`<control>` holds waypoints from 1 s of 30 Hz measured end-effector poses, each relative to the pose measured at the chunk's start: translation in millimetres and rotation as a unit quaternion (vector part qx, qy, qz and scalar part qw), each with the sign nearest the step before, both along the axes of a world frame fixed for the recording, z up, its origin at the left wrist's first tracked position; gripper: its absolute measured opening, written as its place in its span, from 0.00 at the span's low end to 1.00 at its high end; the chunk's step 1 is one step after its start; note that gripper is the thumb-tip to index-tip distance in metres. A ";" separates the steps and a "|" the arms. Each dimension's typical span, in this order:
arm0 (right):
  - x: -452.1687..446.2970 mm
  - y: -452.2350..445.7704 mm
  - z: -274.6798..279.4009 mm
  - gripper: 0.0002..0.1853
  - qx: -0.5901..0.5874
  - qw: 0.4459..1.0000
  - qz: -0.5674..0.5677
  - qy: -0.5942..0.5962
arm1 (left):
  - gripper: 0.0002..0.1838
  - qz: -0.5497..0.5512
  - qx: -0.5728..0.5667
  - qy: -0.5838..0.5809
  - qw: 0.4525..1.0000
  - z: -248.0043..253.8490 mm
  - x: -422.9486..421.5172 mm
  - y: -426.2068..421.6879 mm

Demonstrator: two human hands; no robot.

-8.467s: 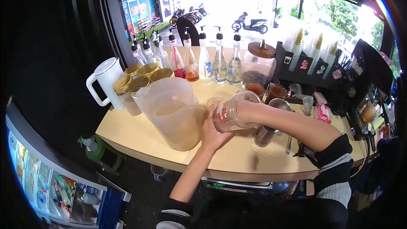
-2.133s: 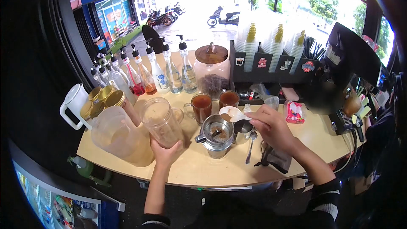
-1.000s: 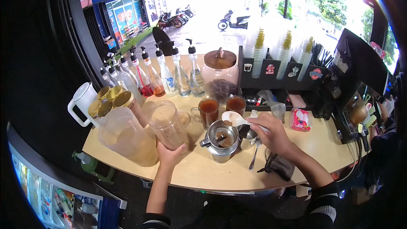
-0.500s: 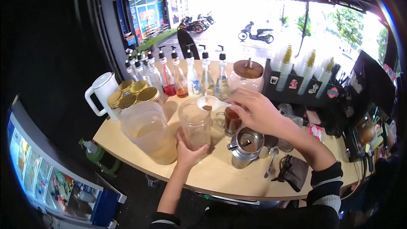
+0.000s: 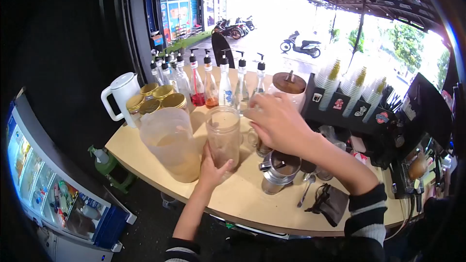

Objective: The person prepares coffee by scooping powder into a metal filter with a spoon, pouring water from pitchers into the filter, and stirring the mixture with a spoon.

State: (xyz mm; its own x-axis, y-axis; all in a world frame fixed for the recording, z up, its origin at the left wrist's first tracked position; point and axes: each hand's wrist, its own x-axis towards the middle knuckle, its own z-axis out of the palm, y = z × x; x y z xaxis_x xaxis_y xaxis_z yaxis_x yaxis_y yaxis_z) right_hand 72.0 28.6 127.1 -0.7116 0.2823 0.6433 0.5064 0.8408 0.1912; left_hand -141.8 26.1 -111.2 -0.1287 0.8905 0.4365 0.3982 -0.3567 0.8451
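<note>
My left hand (image 5: pixel 212 171) is wrapped round the lower side of a clear open jar (image 5: pixel 224 138) that stands on the counter. My right hand (image 5: pixel 279 123) is raised just right of the jar's mouth with its fingers bent together; whatever they hold is hidden, and the white spoon cannot be made out. Below that hand stands a metal filter cup (image 5: pixel 280 171) with dark grounds inside. Behind the hand a glass mug (image 5: pixel 262 148) is partly covered. A large cloudy plastic pitcher (image 5: pixel 171 148) is left of the jar.
Gold-lidded jars (image 5: pixel 173 101) and a white jug (image 5: pixel 125 98) stand at the left. Pump bottles (image 5: pixel 225 87) line the back, beside a wooden-lidded jar (image 5: pixel 289 83). At the right are a cup holder (image 5: pixel 349 104), a small spoon (image 5: pixel 306 190) and a dark pouch (image 5: pixel 333 204).
The white spoon moved from over the metal filter to the open jar, then went out of sight. My right hand moved left with it. My left hand stayed on the jar.
</note>
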 end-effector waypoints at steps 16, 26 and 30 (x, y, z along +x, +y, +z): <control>205.0 -33.9 -215.0 0.11 -0.401 0.852 -0.166 0.293 | 0.43 0.007 0.146 -0.145 0.979 47.7 106.2 -68.8; 192.3 -42.0 -242.7 0.12 -0.473 0.764 -0.055 0.436 | 0.52 -0.123 0.048 -0.066 0.989 75.0 117.0 -48.6; 189.5 -46.6 -234.8 0.10 -0.506 0.734 -0.033 0.452 | 0.49 -0.106 0.078 -0.050 0.990 76.8 119.4 -51.0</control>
